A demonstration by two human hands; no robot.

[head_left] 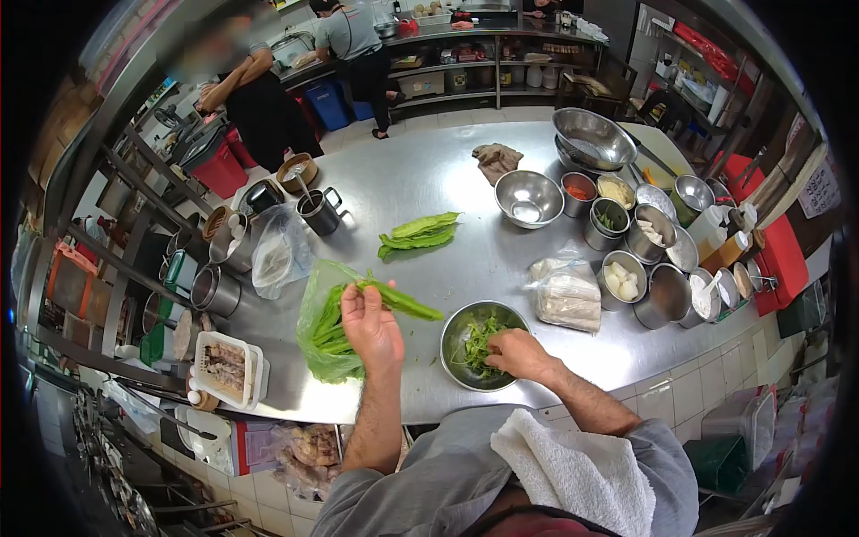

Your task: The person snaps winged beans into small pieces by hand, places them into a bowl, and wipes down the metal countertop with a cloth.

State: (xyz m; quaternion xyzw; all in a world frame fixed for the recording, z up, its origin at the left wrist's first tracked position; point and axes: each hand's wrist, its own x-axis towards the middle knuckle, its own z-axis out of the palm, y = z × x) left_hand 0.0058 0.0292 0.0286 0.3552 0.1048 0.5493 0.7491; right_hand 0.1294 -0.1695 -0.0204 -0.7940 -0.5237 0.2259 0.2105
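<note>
My left hand (pixel 371 327) is closed around a long green winged bean (pixel 413 306), which points right above the table. Beside and below this hand lies a clear green plastic bag (pixel 315 309) full of more winged beans (pixel 333 327). My right hand (pixel 521 353) reaches into a steel bowl (pixel 455 369), its fingers curled together at the torn green pieces (pixel 479 338) inside; the fingertips are partly hidden among them. A small pile of winged beans (pixel 419 234) rests on the table beyond both hands.
The steel table (pixel 385 183) holds an empty bowl (pixel 529 199), a wrapped white package (pixel 565 295), a brown cloth (pixel 497 163) and several ingredient pots (pixel 624 277) at right. A black mug (pixel 319 212) and a white tub (pixel 231 369) stand left. Two people (pixel 259 98) (pixel 349 54) stand beyond.
</note>
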